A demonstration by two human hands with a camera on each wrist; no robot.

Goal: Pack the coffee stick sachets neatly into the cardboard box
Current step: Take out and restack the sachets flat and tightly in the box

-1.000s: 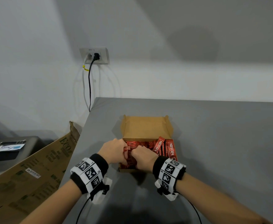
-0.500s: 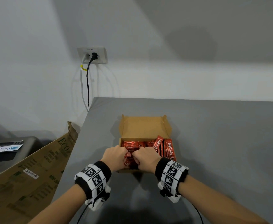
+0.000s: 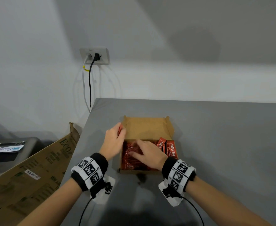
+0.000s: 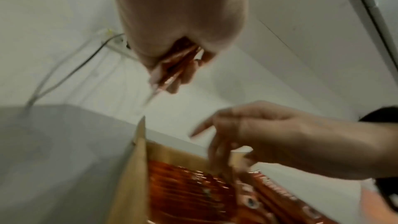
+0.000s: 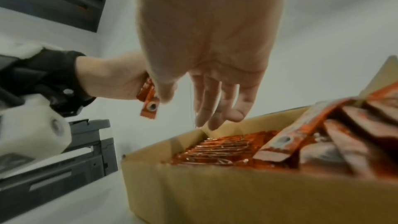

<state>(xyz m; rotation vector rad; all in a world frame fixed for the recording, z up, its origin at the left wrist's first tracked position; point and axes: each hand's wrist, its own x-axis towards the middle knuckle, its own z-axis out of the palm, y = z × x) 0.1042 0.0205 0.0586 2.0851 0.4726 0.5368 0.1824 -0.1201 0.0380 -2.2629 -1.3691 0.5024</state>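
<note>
Coffee stick sachets (image 3: 134,158) lie packed in rows inside the open cardboard box (image 3: 147,128) in front of you, and two more (image 3: 167,146) stand tilted against its right wall. The box sits near the left edge of a plain grey worktop (image 3: 223,136), its lid flap leaning back toward the wall.

Your left hand (image 3: 113,141) hangs just outside the box's left wall, fingers curled round a few red sachets (image 5: 148,98); the left wrist view shows them pinched in the fist, though blurred. Your right hand (image 3: 147,154) is spread flat above the packed rows, fingers straight and loosely parted, holding nothing; whether the fingertips touch the sachets cannot be told.

Behind the worktop you have a bare pale wall (image 3: 183,46). A wall socket (image 3: 94,55) sits above the worktop's far left corner, with a black plug and cable (image 3: 90,88) and a white cable (image 3: 84,88) hanging down past the edge. To your left, beside the worktop, a large printed cardboard carton (image 3: 32,173) leans, and beyond it stands a dark grey machine (image 3: 6,154) with a white label on top. Both your wrists wear black bands with black-and-white marker tags (image 3: 89,168), and thin black leads run from them toward you.
</note>
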